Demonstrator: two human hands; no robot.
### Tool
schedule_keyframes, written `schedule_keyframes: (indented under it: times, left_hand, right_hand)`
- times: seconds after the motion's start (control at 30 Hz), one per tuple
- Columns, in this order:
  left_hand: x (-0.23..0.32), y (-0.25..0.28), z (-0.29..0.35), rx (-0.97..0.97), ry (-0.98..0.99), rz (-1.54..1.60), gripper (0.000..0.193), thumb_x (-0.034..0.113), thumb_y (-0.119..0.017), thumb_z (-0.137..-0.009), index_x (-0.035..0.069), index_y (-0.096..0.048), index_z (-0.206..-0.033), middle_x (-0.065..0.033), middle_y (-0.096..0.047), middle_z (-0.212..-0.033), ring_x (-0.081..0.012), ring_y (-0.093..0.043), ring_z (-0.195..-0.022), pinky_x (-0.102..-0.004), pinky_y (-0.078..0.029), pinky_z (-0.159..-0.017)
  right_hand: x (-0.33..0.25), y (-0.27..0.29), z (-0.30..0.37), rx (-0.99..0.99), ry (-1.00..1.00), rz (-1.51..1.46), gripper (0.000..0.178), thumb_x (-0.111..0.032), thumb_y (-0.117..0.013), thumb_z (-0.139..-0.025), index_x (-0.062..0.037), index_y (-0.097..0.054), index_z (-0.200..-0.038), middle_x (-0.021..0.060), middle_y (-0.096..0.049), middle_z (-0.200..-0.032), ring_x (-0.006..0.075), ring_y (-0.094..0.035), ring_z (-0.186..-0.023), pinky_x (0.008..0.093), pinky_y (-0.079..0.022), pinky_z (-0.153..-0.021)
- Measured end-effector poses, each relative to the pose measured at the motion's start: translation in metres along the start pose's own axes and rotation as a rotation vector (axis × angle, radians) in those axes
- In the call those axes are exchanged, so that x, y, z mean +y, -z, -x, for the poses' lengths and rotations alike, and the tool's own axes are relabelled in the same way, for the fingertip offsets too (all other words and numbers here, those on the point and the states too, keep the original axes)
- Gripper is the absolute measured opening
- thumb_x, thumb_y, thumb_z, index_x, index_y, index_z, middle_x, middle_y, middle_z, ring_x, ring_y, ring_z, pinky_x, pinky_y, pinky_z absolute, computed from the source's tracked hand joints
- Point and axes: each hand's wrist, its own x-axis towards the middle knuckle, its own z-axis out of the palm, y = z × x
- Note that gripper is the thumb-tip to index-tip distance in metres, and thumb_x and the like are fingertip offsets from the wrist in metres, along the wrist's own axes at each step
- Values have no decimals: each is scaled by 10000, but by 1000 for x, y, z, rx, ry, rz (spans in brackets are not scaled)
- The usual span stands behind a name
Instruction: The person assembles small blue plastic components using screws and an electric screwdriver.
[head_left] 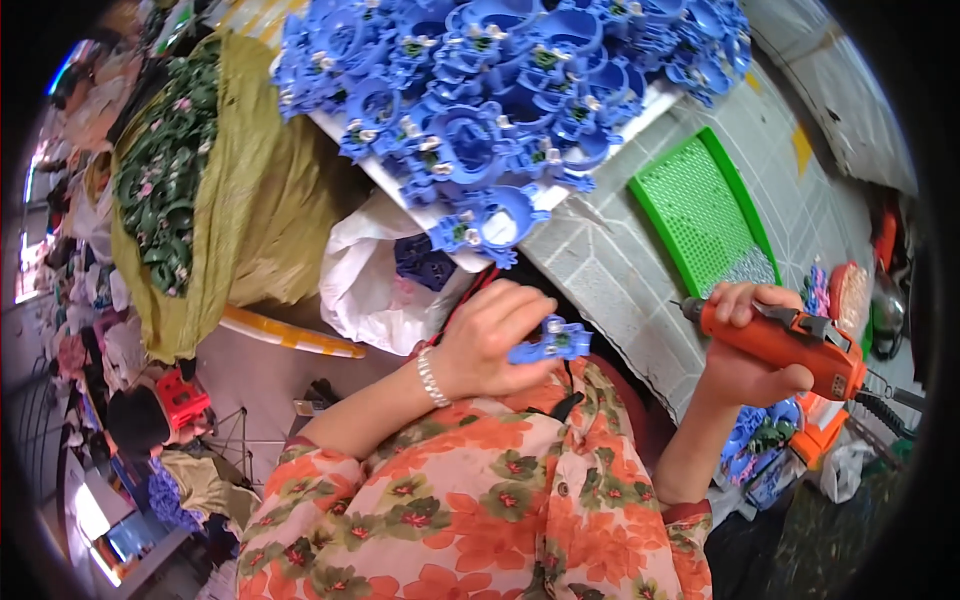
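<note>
My left hand (497, 338) is closed around a small blue plastic piece (553, 341), held in front of my chest. Only part of that piece shows past the fingers. On the right, my right hand (745, 345) grips an orange electric screwdriver (790, 347), its bit pointing left toward the green tray (705, 205). A coiled cord trails from the tool's back end. Beyond my left hand, a large heap of blue plastic pieces (480, 120) with small white flowers covers a white board. A shallow pile of small metal screws (752, 268) lies in the tray's near corner.
At the left stands a yellowish woven sack (270, 210) full of dark green pieces (170, 180). A white bag (360, 270) hangs below the board's near edge. More blue pieces (755, 440) lie below my right hand. A red stool (182, 398) is on the floor.
</note>
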Motion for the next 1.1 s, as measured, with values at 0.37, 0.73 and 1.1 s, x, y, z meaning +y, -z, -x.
schedule_keyframes:
  times: [0.37,0.73,1.1]
  left_hand:
    - [-128,27,132,257,579,-427,436,269,-755,-634,5,-609,-950,-160,-613,-903,-338,-578,-855,-405,-472,-751]
    - [-245,-30,83,245,691,-272,351,360,-661,-724,86,-662,-943,-157,-655,-932,-326,-607,-891,-425,-471,-798]
    - [-241,-36,120,263,648,-437,453,299,-708,-710,24,-609,-1056,-195,-629,-972,-354,-593,-928,-440,-470,-824]
  right_hand:
    - [9,-28,-9,40,-62,97,842,-783,-498,-714,3,-522,-1014,67,-513,-713,198,-513,-647,356,-416,-670]
    - [-1,-26,1,70,-94,136,800,-764,-496,-736,-9,-521,-1000,62,-505,-715,196,-507,-648,358,-420,-694]
    - [2,-20,1,70,-107,112,784,-740,-529,-734,-8,-525,-1014,63,-507,-723,189,-499,-664,357,-411,-703]
